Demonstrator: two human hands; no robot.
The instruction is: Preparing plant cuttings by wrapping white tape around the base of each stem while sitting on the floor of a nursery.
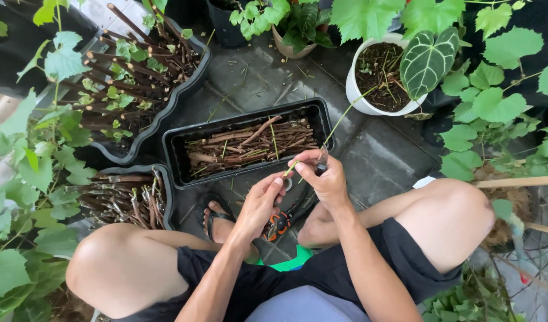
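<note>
I am squatting on a paved floor. My right hand [323, 177] pinches a thin green vine stem [343, 115] that runs up and to the right toward a white pot [353, 89]. A small dark object sticks up from this hand's fingers; I cannot tell what it is. Just below and to the left, my left hand [262, 201] closes its fingertips on the stem's lower end. Both hands hover in front of a black rectangular tray [169, 150] filled with cut brown twigs [250, 143]. Pruning shears [279, 224] with orange and black handles lie on the ground under my hands.
A wavy black pot [187, 89] of upright cuttings stands at the back left. A second black tub [164, 179] of cuttings sits by my left knee. Grape leaves crowd both sides. A large veined leaf [426, 59] hangs over the white pot. My sandalled foot [217, 217] rests near the tray.
</note>
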